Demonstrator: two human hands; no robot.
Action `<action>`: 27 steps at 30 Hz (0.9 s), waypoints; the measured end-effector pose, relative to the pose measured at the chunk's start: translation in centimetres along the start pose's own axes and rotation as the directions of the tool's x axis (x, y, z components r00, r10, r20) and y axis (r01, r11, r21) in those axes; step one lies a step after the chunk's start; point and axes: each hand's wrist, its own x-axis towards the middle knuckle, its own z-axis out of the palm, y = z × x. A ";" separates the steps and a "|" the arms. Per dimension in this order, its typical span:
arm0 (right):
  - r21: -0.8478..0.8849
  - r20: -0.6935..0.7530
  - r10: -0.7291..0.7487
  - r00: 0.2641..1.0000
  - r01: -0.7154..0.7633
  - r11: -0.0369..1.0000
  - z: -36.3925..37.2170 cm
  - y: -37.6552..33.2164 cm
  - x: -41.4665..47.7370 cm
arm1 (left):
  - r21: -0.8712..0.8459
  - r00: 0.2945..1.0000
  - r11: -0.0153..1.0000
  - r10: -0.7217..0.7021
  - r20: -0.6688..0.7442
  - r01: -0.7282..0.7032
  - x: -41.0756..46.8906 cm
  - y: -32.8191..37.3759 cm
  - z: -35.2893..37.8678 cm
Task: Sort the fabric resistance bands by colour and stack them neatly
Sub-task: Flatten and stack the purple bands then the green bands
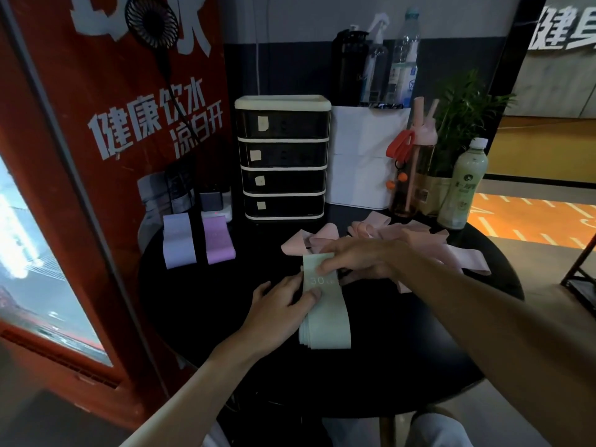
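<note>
A stack of mint green bands [327,312] lies in the middle of the round black table [200,304], its top band marked "30". My left hand [280,304] rests at the stack's left edge, thumb on the top band. My right hand [361,259] lies flat over the stack's far end, fingers straight. A loose heap of pink bands [429,240] spreads behind and right of my right hand. At the table's left lie a pale lilac band [178,240] and a purple band [217,240], side by side.
A black drawer unit [283,158] stands at the back centre with a white box [358,162] beside it. Bottles [464,185], a pink bottle [416,169] and a plant [464,117] crowd the back right. A red poster panel [96,130] borders the left.
</note>
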 end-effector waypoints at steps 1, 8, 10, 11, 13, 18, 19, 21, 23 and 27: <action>-0.029 0.025 0.019 1.000 -0.018 0.999 -0.2 -0.2 -0.1 | -0.002 1.000 1.000 0.008 0.009 -0.008 -0.1 0.1 0.0; -0.160 0.094 0.091 0.991 -0.075 0.984 -1.1 -0.9 -0.3 | -0.121 0.999 0.992 0.037 0.010 -0.035 -0.5 0.0 -0.2; -0.164 0.089 0.094 0.992 -0.079 0.983 -1.2 -1.1 -0.4 | -0.167 0.999 0.985 0.047 0.001 -0.046 -0.3 -0.4 0.0; -0.158 0.090 0.092 0.992 -0.077 0.984 -1.2 -1.0 -0.5 | -0.182 0.999 0.982 0.055 -0.004 -0.054 -0.2 -0.6 0.1; -0.133 0.101 0.091 0.991 -0.077 0.988 -1.1 -1.0 -0.8 | -0.222 0.998 0.973 0.066 -0.005 -0.065 -0.2 -0.8 0.2; -0.136 0.123 0.090 0.988 -0.073 0.988 -1.0 -1.3 -1.0 | -0.375 0.998 0.926 0.051 0.034 -0.034 -0.5 -0.8 0.2; -0.162 0.120 0.095 0.988 -0.075 0.984 -1.0 -1.5 -1.3 | -0.384 0.998 0.923 0.045 0.037 -0.028 -0.5 -0.8 0.2; -0.170 0.109 0.095 0.990 -0.076 0.983 -1.1 -1.5 -1.7 | -0.408 0.998 0.913 0.038 0.045 -0.016 -0.7 -0.6 0.0; -0.108 0.078 0.065 0.995 -0.056 0.993 -0.9 -1.2 -2.4 | -0.433 0.998 0.901 0.029 0.060 -0.001 -0.8 -0.4 0.0; 0.003 -0.013 -0.086 0.996 0.086 0.996 -0.1 -0.1 -4.5 | -0.404 0.991 0.910 -0.040 0.125 0.088 -0.8 1.0 -0.7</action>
